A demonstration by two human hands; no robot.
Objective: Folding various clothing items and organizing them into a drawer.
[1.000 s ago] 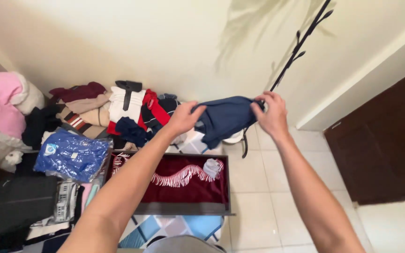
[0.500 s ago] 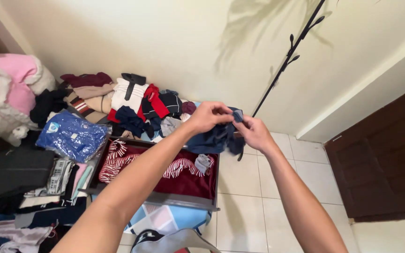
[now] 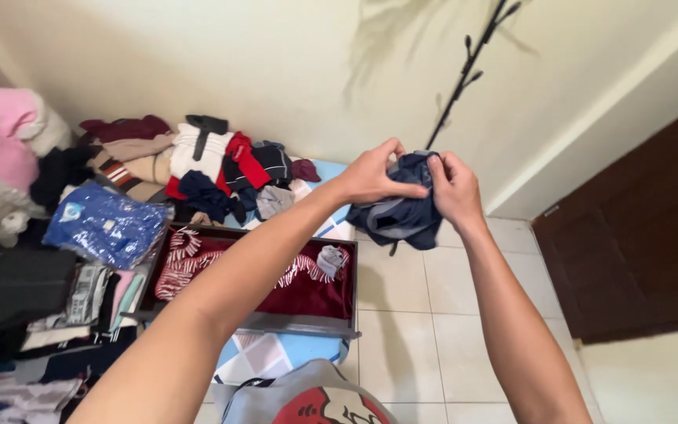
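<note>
Above a pale tiled floor (image 3: 402,314), bunched navy-blue cloth garment (image 3: 402,216) pinched shut between left hand (image 3: 374,177) and right hand (image 3: 455,188), right of the maroon-lined open drawer (image 3: 308,294); loose hem likely to slip, unfolding.

Our left hand (image 3: 372,179) and right hand (image 3: 455,188) are bare, forearms sleeveless; our grey shirt (image 3: 308,396) bears a red print.
</note>
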